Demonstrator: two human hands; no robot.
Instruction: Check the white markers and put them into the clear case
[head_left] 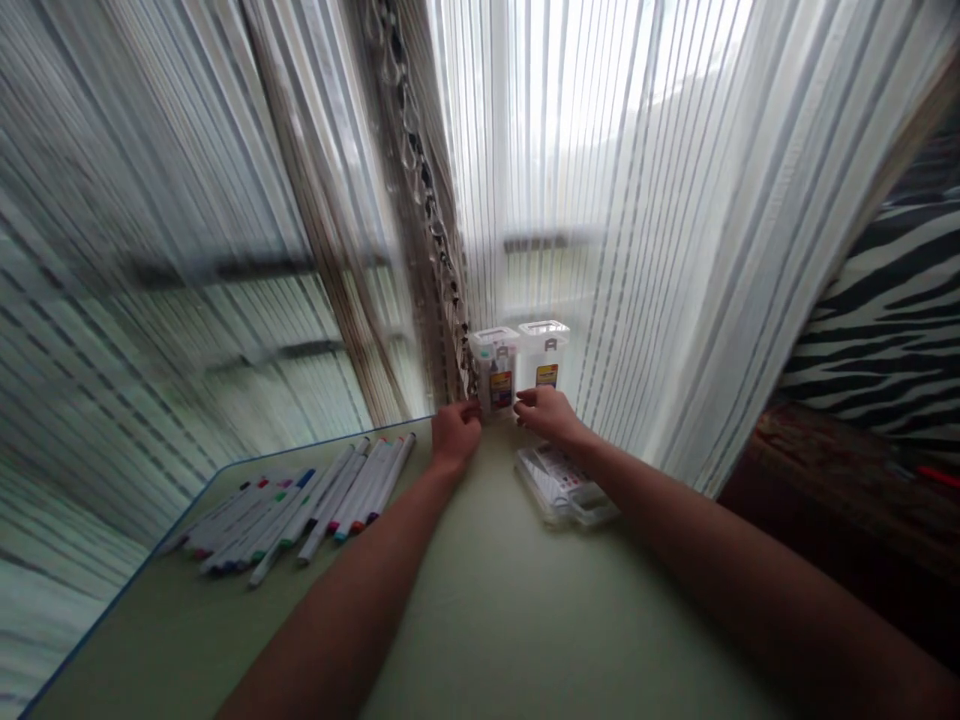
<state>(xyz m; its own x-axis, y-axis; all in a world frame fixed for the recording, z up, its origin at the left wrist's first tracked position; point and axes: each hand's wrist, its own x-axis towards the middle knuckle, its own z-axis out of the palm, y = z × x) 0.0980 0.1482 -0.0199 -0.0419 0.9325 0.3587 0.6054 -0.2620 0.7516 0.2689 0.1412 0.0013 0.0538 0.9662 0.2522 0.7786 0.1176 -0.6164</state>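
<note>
Forearms (pixel 360 590) nearest | left grip (pixel 459 432), right grip (pixel 546 412) flanking case (pixel 486 372) | label (pixel 502 388) illegible

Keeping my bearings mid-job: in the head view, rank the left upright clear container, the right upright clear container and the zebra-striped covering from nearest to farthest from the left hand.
From the left hand:
1. Left upright clear container, just to its right.
2. Right upright clear container, farther right, beside the first.
3. Zebra-striped covering, at the view's far right.
</note>
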